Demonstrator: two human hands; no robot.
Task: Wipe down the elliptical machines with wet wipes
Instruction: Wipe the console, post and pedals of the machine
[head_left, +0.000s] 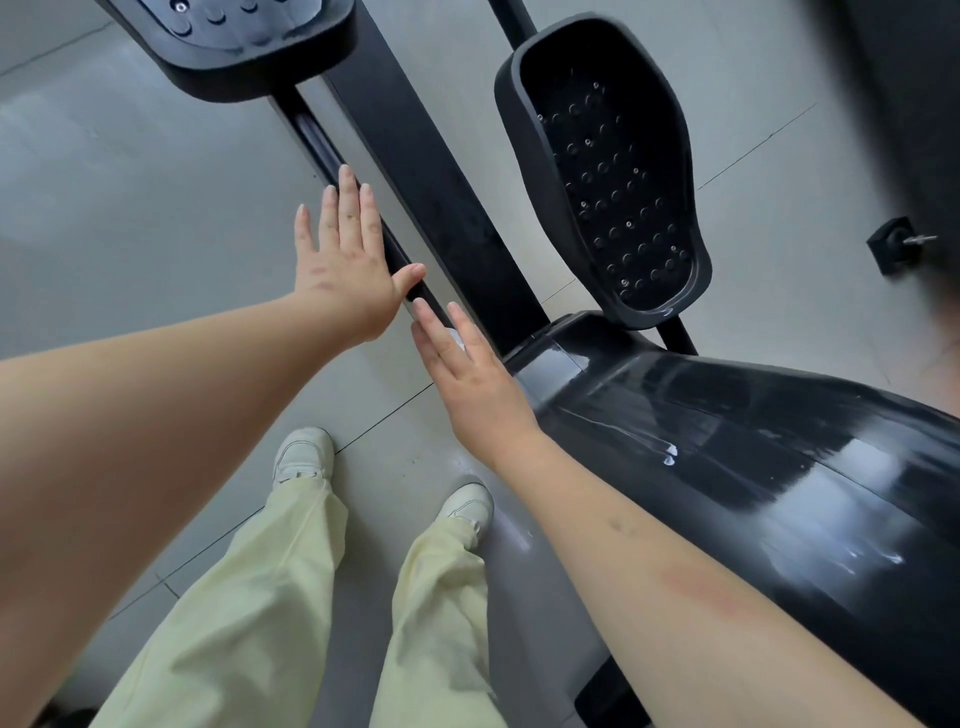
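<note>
A black elliptical machine fills the upper and right part of the head view. Its studded right pedal (608, 176) stands at top centre and its glossy black housing (753, 457) shows wet streaks. A black rail (447, 208) runs diagonally between them. My left hand (345, 254) lies flat with straight fingers beside the rail, thumb touching its edge. Just below it, my right hand (462, 364) is stretched flat at the rail's lower end. A small white bit of wet wipe (458, 339) shows under its fingers.
A second pedal (244, 47) sits at the top left. Grey floor tiles (130, 197) spread to the left. My legs in pale green trousers and white shoes (304, 454) stand close to the machine. A small black fitting with a key (898, 244) sits at the right.
</note>
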